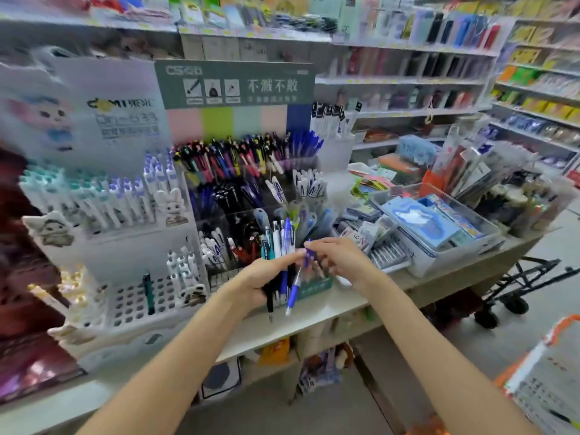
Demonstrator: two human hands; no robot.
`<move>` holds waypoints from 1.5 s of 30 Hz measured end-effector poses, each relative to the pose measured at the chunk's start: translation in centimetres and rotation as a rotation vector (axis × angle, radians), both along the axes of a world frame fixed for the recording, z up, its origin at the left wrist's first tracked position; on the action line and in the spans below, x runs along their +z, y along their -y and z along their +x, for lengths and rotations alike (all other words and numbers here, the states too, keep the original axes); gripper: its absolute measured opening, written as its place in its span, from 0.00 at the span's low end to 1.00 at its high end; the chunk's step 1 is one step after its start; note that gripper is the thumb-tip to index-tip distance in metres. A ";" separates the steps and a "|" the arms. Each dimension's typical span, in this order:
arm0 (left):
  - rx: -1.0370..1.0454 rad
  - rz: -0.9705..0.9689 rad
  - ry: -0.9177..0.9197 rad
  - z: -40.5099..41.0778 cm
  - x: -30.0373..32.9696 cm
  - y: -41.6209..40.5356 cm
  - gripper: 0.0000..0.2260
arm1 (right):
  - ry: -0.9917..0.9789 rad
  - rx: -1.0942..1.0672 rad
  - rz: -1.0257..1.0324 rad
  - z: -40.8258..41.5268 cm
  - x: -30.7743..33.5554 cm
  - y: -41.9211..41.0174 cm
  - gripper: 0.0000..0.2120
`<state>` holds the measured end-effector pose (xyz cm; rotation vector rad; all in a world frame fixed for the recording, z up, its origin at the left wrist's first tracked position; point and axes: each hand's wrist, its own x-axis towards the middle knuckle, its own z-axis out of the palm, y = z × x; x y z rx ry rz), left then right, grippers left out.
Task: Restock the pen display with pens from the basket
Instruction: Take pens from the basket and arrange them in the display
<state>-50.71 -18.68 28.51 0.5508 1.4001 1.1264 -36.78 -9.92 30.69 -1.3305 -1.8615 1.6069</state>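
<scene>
Pens sorted in front of the display

A bunch of pens (pixel 277 262) is gripped in the left hand (pixel 260 284); one blue pen (pixel 301 274), light, stiff and slick, is pinched mid-barrel by the right hand (pixel 339 259), before the display (pixel 251 189).

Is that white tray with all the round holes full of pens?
Mostly empty. The white tray shows many open holes; one dark pen stands in it.

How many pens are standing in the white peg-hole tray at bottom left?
1 clearly: a dark green pen stands upright in the white peg-hole tray, near its middle. The white character pens at its right end are too blurred to count or place.
</scene>
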 end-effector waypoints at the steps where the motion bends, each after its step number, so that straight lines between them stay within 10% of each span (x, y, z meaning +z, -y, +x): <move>1: 0.026 0.005 0.104 -0.1 0.5 -0.1 0.14 | -0.048 -0.035 -0.014 -0.3 0.2 -0.2 0.08; 8: 0.286 0.138 0.079 -3.6 2.4 -2.4 0.10 | -0.502 -0.298 -0.029 -2.3 3.1 -3.4 0.10; 14: 0.373 0.186 0.047 -6.2 4.3 -6.5 0.07 | -0.670 -0.630 0.347 -3.8 6.2 -10.8 0.01; 34: 0.313 0.168 0.043 -9.2 6.3 -13.3 0.08 | 0.400 0.101 1.031 -13.2 8.6 -23.3 0.15; 45: 0.203 0.203 0.082 -9.8 6.9 -13.7 0.11 | 0.375 0.052 0.979 -14.0 8.1 -23.8 0.15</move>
